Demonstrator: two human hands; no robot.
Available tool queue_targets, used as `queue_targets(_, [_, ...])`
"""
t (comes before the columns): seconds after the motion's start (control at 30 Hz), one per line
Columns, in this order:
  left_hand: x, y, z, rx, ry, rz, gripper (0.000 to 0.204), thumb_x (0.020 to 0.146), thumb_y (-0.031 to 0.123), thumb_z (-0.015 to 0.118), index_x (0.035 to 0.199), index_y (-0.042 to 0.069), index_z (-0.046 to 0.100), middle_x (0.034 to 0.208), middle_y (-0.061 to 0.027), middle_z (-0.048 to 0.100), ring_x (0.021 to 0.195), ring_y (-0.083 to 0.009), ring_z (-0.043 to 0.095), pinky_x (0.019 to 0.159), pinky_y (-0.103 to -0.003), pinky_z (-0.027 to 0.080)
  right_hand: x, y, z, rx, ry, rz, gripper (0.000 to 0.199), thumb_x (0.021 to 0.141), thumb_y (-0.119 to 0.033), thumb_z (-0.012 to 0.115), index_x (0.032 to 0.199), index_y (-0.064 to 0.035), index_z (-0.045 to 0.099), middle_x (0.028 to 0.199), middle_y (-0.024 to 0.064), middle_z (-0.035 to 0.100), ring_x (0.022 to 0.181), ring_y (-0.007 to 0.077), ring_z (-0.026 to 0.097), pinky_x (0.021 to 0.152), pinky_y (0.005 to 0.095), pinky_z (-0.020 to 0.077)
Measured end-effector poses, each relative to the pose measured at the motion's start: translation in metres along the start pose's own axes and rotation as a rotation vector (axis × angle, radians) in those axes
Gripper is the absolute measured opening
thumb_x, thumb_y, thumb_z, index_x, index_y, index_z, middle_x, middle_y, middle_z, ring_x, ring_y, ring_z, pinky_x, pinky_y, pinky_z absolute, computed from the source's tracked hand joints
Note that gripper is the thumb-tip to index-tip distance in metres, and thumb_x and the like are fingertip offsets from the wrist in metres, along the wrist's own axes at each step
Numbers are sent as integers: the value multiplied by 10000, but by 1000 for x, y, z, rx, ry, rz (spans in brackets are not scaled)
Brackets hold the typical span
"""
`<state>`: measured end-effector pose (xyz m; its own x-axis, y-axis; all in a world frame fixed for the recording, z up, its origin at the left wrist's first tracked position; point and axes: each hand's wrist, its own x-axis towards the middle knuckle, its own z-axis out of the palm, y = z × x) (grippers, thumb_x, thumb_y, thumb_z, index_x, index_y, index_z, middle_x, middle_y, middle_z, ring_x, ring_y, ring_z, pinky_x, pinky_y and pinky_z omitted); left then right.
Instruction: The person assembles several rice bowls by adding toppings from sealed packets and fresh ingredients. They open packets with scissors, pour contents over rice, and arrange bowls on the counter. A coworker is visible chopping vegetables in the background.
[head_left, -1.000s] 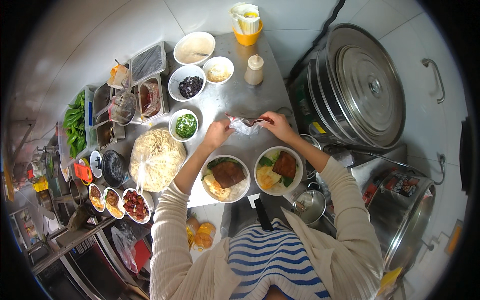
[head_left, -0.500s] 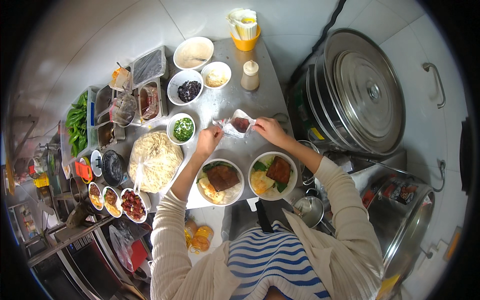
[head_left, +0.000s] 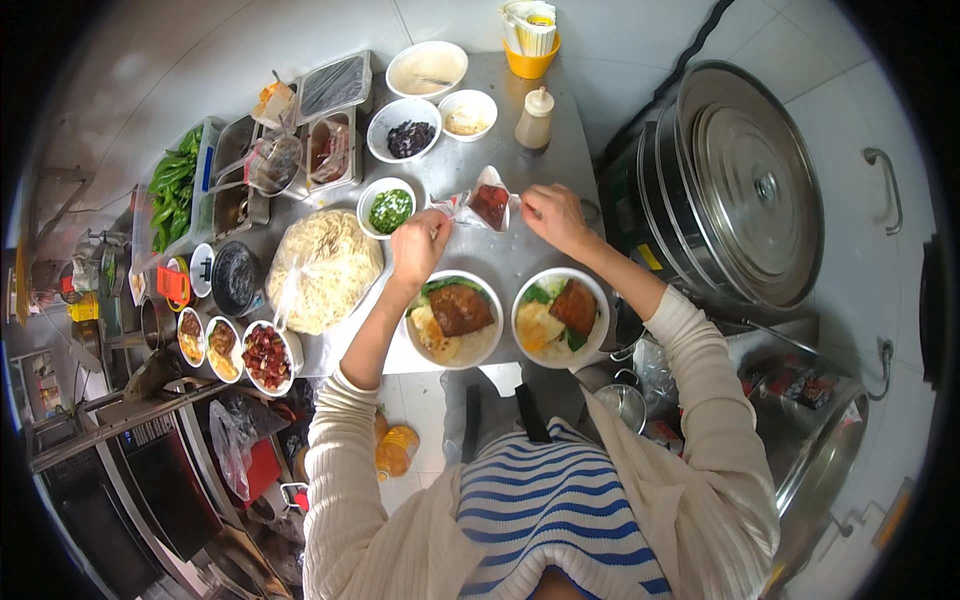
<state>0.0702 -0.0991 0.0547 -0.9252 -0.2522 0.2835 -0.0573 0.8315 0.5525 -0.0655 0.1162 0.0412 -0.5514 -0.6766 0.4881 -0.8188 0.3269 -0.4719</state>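
Note:
Between my hands, over the steel table, is a small clear-and-white plastic bag point(head_left: 490, 206) with a dark red piece of food showing in it. My left hand point(head_left: 420, 245) is closed in a pinch on its left corner. At the other side, the fingers of my right hand point(head_left: 556, 217) pinch the right edge. Closer to me stand two white bowls: the left bowl point(head_left: 497, 345) and the right bowl point(head_left: 604, 338). Each holds a brown slab of meat, greens, egg and rice. A small bowl of chopped green onion point(head_left: 390, 211) stands just beyond my left hand.
Left of my left arm lies a bag of noodles point(head_left: 325, 270). Several small bowls, steel tins and a tub of green peppers point(head_left: 175, 190) fill the left side. A squeeze bottle point(head_left: 535, 120) stands at the back. Large lidded pots point(head_left: 755, 190) flank the table's right edge.
The view has shifted, so the table sits higher in the picture. The bag between my hands has spread wider, showing more of the red food. Both hands keep their pinch.

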Motion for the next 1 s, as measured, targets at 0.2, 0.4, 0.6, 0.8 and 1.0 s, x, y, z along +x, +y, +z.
queue_targets(0.2, [-61,31,-75,-171,38,-149,134,835,151,645,788,32,606,726,-131,612,606,-302,588,560,-372,454,-13,-100,-40,48,61,32,60,786,-59,613,800,-44,557,793,100,586,716,310,571,622,379,448])
queue_targets(0.4, [-148,20,-95,-454,-184,-339,145,856,130,633,803,7,575,636,-160,558,529,-241,542,515,-353,424,-79,-188,-29,61,-83,363,106,875,-159,552,874,-54,547,757,133,586,705,332,576,627,417,446])
queue_targets(0.6, [-203,8,-77,-666,-319,-419,163,893,116,606,801,-14,573,625,-30,577,505,-61,514,456,-234,413,-120,-227,-13,40,-181,640,105,904,-189,526,895,-88,553,699,137,597,666,351,594,573,429,447])
queue_targets(0.8, [-219,3,-68,-1017,-391,-725,146,883,115,597,834,-21,610,730,-69,643,545,-124,610,490,-244,498,-117,-226,-5,-24,-262,661,101,894,-192,520,908,-104,566,689,145,611,662,357,602,592,438,461])
queue_targets(1.0, [-215,6,-71,-1224,-507,-994,157,883,154,605,903,-2,610,776,-68,651,569,-129,620,516,-236,520,-107,-217,-7,-62,-357,681,108,879,-195,521,908,-103,570,713,157,625,681,362,609,611,453,464])
